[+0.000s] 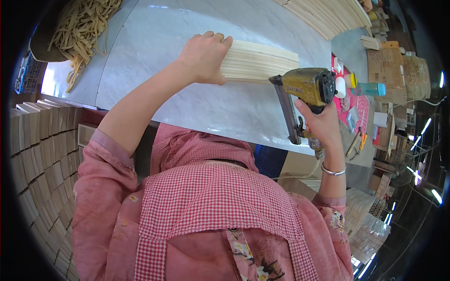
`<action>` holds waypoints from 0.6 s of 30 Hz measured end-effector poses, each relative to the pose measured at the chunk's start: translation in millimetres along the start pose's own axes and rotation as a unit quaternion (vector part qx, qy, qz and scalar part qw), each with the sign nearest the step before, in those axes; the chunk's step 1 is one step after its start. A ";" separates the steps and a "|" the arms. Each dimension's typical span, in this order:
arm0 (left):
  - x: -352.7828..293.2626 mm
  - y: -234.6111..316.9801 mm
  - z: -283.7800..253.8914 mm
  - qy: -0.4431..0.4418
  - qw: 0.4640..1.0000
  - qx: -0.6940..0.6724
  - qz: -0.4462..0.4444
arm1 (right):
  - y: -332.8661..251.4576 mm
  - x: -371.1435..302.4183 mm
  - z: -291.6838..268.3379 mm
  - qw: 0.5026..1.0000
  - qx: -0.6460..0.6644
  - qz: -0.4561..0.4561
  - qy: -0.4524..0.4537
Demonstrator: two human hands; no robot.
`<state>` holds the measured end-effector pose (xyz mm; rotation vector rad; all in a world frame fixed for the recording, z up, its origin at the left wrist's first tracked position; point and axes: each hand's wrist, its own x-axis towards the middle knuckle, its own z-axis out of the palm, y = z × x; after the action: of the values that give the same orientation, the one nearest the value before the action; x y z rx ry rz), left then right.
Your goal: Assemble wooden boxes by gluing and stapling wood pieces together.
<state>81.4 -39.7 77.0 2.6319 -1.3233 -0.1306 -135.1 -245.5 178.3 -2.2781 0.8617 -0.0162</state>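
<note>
A row of pale wooden slats (260, 61) lies side by side on the grey marbled tabletop (197, 105). My left hand (205, 57) is closed around the left end of the slats, its thumb at the near edge and the fingers over the far side. In my right hand (318, 122) is a yellow and black pneumatic staple gun (307, 86), gripped by its handle. The gun's nose is at the near right corner of the slats; whether it touches them I cannot tell. A hose fitting shows below the handle.
Tan flat strips (86, 30) are heaped at the far left. Long wooden strips (328, 16) lie at the far right. A teal bottle (370, 89), a yellow-lidded container (350, 80) and pliers (363, 140) are on the right. Stacked wooden pieces (44, 145) stand left of the table.
</note>
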 end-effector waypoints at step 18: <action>-35.4 -55.1 49.6 0.188 0.965 -0.156 0.091 | -38.4 -20.1 9.8 0.999 -0.012 -0.042 0.015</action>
<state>95.3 14.2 16.6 2.1301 -1.2794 0.1680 -126.2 -207.0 198.7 -2.3401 0.7853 -0.0783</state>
